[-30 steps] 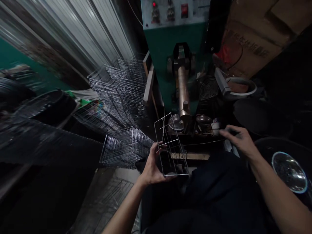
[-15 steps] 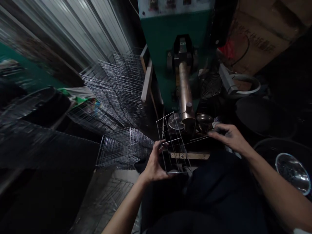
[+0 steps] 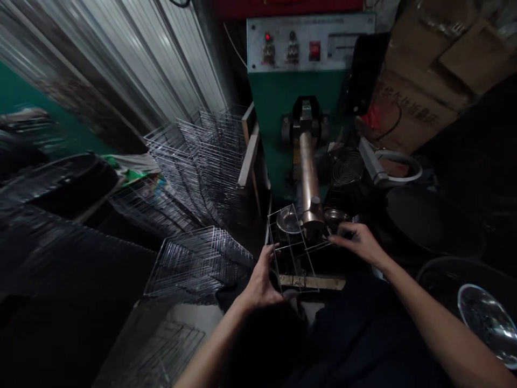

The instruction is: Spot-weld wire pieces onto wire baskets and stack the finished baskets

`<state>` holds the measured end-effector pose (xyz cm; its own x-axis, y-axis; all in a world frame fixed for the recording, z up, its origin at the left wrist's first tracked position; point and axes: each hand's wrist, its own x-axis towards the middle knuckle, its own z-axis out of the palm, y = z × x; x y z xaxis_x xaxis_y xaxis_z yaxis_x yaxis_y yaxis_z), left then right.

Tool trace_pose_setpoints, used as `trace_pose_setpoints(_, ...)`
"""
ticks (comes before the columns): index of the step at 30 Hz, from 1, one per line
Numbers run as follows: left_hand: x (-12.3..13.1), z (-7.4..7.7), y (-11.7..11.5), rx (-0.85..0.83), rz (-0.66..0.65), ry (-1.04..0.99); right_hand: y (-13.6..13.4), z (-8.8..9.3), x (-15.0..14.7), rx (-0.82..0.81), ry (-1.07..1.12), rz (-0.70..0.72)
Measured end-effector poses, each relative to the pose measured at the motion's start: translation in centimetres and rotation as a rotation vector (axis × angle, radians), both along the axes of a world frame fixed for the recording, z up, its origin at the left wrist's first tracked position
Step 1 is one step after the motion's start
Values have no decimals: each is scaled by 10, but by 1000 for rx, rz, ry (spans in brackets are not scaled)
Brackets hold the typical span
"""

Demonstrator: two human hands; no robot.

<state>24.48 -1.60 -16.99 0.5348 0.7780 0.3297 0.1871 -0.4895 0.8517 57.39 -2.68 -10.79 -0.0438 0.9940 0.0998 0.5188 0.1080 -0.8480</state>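
My left hand (image 3: 260, 283) is closed on the edge of a small wire rack (image 3: 291, 247), which is tilted below the end of a copper-coloured machine arm (image 3: 310, 172). To the right, my right hand (image 3: 359, 243) pinches the end of thin metal wires (image 3: 318, 247) that run left toward the rack. Its fingertips are close to the tip of the arm. Whether the wires touch the rack I cannot tell. Behind the rack sits a shallow metal dish (image 3: 288, 220), and another metal bowl (image 3: 337, 215) lies just beyond my right fingers.
A green machine (image 3: 269, 140) with a switch panel (image 3: 301, 46) stands ahead. Stacked wire racks (image 3: 197, 258) and a taller stack (image 3: 202, 156) are on the left. Cardboard boxes (image 3: 416, 108) stand back right; a clear bowl (image 3: 487, 323) sits at right.
The view has tilted up, showing more of the machine's panel. My right hand has moved left with the wires, closer to the arm's tip. My left hand still holds the rack.
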Motion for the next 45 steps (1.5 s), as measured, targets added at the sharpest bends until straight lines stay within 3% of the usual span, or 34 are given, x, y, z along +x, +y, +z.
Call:
trace_pose_setpoints(7,9,-2,5,-40,21,-20,5,-9,8,18,-24,-20)
trace_pose_setpoints(19,14,-20,12,-46,31,-64,12,-8,10,-11,-54,-51)
trace_pose_setpoints(40,21,-15,26,-10,26,-51,17,-8,13,7,-55,-85)
trace_pose_setpoints(45,20,-17,27,-45,8,-46,13,-22,23,77,-30,-162)
